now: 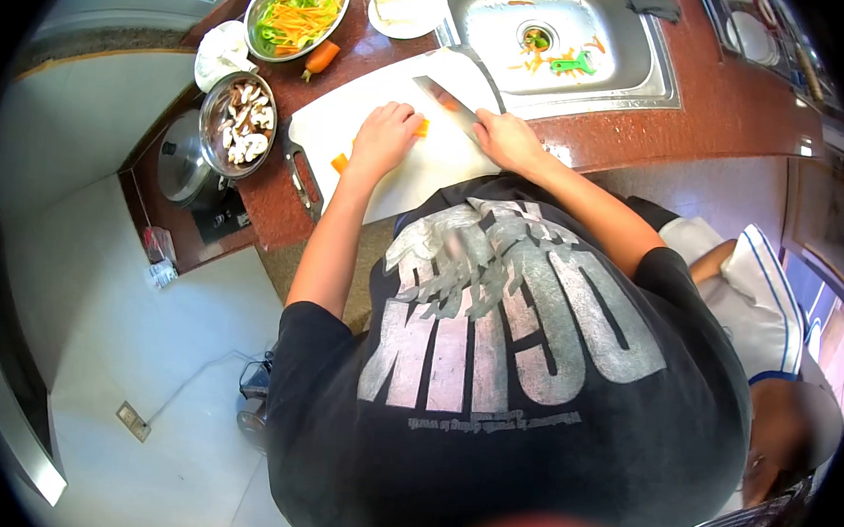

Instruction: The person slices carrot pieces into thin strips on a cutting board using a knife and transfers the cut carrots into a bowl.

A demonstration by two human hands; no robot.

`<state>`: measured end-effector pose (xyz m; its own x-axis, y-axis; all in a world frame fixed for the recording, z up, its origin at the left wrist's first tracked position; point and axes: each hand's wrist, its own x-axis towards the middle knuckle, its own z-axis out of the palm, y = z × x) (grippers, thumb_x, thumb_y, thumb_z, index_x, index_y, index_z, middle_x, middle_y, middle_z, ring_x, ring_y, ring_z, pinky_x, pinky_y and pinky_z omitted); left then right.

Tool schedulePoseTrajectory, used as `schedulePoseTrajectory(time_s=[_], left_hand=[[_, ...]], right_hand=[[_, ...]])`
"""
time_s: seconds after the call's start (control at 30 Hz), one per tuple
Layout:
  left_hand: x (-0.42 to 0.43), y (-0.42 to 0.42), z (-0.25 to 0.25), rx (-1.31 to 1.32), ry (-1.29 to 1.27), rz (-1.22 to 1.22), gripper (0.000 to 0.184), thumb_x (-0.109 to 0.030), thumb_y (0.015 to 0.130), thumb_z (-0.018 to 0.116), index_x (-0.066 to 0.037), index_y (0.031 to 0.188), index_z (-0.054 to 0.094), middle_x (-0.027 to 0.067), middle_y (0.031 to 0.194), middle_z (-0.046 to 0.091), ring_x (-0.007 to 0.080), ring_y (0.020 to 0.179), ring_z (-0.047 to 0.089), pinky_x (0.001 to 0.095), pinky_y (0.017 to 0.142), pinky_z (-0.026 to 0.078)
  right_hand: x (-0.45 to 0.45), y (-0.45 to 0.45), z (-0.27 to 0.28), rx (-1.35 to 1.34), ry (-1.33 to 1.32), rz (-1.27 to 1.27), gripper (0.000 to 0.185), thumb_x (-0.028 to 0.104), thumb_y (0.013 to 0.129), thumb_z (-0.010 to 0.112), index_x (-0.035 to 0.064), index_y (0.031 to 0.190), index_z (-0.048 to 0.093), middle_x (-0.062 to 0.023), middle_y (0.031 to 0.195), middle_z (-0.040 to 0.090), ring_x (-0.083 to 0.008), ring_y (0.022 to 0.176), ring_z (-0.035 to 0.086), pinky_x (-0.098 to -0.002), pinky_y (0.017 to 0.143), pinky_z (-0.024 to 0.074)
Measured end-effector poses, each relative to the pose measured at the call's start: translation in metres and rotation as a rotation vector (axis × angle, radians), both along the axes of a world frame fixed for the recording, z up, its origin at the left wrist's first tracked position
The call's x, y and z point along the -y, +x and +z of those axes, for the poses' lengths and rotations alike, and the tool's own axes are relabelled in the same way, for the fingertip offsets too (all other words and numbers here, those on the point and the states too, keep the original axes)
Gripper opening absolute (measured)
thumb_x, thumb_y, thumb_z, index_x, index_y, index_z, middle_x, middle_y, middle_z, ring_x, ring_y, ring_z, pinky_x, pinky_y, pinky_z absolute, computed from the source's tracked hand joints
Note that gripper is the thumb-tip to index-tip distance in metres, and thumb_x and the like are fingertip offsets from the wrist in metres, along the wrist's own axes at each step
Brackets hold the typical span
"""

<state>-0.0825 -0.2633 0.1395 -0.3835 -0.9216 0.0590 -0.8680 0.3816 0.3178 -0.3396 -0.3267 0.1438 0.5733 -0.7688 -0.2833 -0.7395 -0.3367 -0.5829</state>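
Note:
A knife is in my right hand, its fingers wrapped round the handle and its blade angled up and left over the white cutting board. My left hand lies on the board to the left of the blade, fingers curled down over a carrot piece whose orange end shows beside the fingertips. Another carrot piece rests on the board by my left wrist. Most of what sits under the left palm is hidden.
A metal bowl of shredded vegetables and a whole carrot are behind the board. Left stands a bowl of sliced mushrooms. The sink holds a green peeler and peelings. Another person is at the right.

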Motion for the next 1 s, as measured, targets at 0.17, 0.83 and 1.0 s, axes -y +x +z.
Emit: schedulePoseTrajectory(time_s=[0.17, 0.83, 1.0], left_hand=[[-0.002, -0.002, -0.003, 0.042, -0.01, -0.008, 0.021, -0.015, 0.09, 0.062, -0.009, 0.11, 0.066, 0.0069, 0.108, 0.065, 0.026, 0.11, 0.061, 0.0397, 0.097, 0.049], [-0.003, 0.008, -0.022, -0.002, 0.06, -0.019, 0.041, -0.006, 0.089, 0.068, 0.001, 0.129, 0.062, 0.0241, 0.13, 0.062, 0.0421, 0.119, 0.06, 0.0488, 0.101, 0.049], [0.001, 0.007, -0.017, -0.005, 0.123, 0.011, 0.037, -0.007, 0.09, 0.067, -0.003, 0.127, 0.064, 0.0211, 0.13, 0.063, 0.0409, 0.118, 0.06, 0.0484, 0.101, 0.049]], right_hand=[[-0.001, 0.0, -0.001, -0.041, 0.023, 0.001, 0.025, 0.024, 0.099, 0.057, 0.0005, 0.104, 0.064, -0.0302, 0.087, 0.071, -0.0495, 0.087, 0.07, -0.0599, 0.083, 0.0549], [-0.02, 0.031, -0.024, 0.088, -0.095, 0.048, 0.021, 0.018, 0.096, 0.052, 0.0001, 0.099, 0.063, -0.0241, 0.085, 0.073, -0.0427, 0.083, 0.074, -0.0542, 0.074, 0.0579], [-0.022, 0.038, -0.023, 0.099, -0.107, 0.027, 0.02, 0.017, 0.096, 0.053, -0.0007, 0.1, 0.061, -0.0237, 0.083, 0.072, -0.0424, 0.082, 0.074, -0.0534, 0.073, 0.058]])
